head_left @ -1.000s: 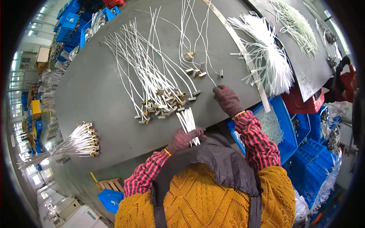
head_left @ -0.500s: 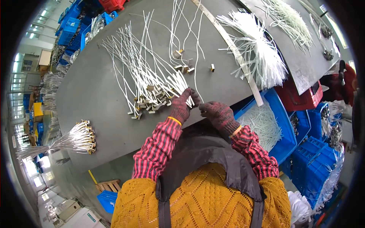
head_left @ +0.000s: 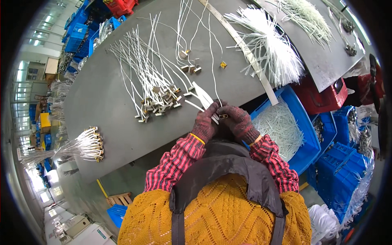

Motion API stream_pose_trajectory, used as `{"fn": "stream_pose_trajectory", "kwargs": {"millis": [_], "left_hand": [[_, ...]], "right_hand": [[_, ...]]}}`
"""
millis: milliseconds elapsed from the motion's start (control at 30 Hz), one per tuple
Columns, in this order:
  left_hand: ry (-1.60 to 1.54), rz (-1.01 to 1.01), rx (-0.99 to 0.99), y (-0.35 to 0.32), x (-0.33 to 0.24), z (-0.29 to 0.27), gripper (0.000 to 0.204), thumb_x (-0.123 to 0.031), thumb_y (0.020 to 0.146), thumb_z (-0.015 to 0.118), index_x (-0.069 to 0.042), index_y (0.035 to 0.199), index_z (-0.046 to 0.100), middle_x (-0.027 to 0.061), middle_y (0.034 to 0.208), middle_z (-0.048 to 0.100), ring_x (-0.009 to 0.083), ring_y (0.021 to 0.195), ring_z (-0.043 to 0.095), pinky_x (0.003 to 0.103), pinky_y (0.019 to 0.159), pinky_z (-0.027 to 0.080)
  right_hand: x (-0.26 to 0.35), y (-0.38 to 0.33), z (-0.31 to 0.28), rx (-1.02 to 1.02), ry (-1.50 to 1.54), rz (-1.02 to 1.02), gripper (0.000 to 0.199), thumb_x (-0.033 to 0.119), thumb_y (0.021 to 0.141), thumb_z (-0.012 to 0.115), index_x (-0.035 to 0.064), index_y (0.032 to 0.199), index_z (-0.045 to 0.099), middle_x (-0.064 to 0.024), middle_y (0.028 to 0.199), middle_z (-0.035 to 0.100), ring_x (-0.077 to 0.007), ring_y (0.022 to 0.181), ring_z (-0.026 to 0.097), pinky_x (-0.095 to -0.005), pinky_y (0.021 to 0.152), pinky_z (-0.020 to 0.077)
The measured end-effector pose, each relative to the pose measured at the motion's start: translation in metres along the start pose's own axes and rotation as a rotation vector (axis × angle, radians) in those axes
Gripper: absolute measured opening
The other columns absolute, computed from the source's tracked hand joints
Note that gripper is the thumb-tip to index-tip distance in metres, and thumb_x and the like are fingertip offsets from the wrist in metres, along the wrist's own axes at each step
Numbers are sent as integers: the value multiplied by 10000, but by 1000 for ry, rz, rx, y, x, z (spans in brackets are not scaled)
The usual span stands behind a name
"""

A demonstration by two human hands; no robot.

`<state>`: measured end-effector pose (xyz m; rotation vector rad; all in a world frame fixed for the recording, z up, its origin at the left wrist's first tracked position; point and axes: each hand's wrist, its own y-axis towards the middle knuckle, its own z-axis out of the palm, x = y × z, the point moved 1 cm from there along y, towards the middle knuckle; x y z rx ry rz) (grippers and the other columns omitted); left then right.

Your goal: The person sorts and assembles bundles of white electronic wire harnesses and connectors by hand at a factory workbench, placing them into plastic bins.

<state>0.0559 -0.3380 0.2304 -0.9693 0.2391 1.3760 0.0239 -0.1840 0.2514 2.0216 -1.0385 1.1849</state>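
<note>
My left hand, in a dark red knitted glove, is closed around a bunch of short white tubes that stick up past its fingers. Close beside it, my gloved right hand pinches a small metal connector, from which a thin white wire seems to run up the table. The fingertips of both hands almost meet at the near table edge. Left of them lies a heap of white-wired metal connectors. A few more connectors and one loose brass-coloured piece lie farther off.
A bound wire bundle lies at the table's left. A metal strip crosses the right side, beside a large sheaf of white tubes. Right of me stand a blue bin of cut tubes and a red bin.
My hands have drawn together and slightly toward me, and the tube bunch has come away from the heap. The connector and its wire now show at the right fingertips.
</note>
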Motion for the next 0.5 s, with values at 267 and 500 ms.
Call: {"fn": "stream_pose_trajectory", "kwargs": {"millis": [267, 500], "left_hand": [[116, -2, -469, 23, -25, 42, 167, -211, 945, 591, -48, 965, 622, 45, 716, 593, 120, 522, 507, 262, 416, 353], [-61, 135, -593, 89, -25, 25, 143, -185, 863, 652, -54, 902, 610, 26, 645, 544, 121, 439, 447, 272, 363, 304]], "right_hand": [[21, -15, 5, 82, -92, 27, 238, 198, 862, 674, 139, 1092, 660, -144, 1004, 683, -365, 996, 647, -450, 846, 512], [4, -112, -37, -39, 383, 515, 271, 132, 770, 806, 74, 981, 647, -82, 994, 676, -247, 872, 668, -354, 800, 537]]}}
